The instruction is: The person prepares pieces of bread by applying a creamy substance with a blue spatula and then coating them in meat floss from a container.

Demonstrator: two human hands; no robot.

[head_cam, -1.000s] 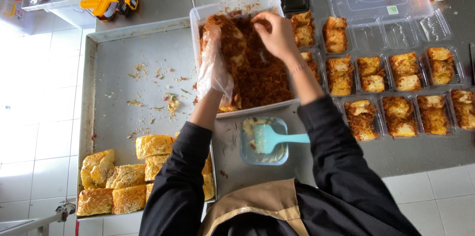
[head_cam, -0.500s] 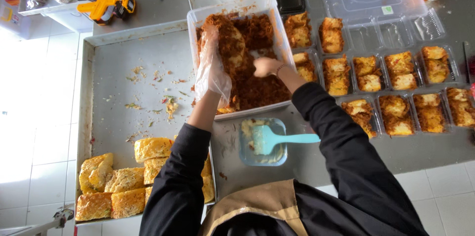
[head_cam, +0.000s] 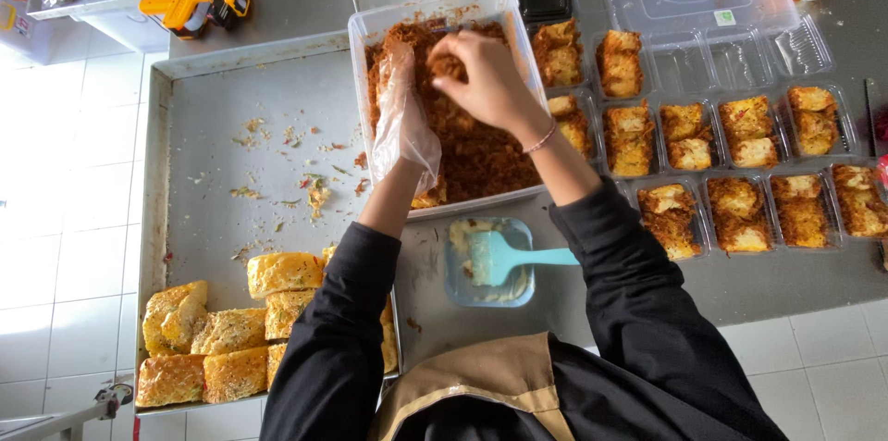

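Shredded filling (head_cam: 472, 149) fills the clear tub (head_cam: 365, 34) ahead of you on the bench (head_cam: 768, 284), your right hand (head_cam: 486, 80) pinched shut on a clump above it, your bagged left hand (head_cam: 402, 122) resting loosely curled just beside, both equally near

one head-worn camera looks steeply down, close over the grey worktable (head_cam: 277, 6).

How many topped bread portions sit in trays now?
11, right of the tub: two at the back, five in the middle row, four nearest; the right arm may hide others.
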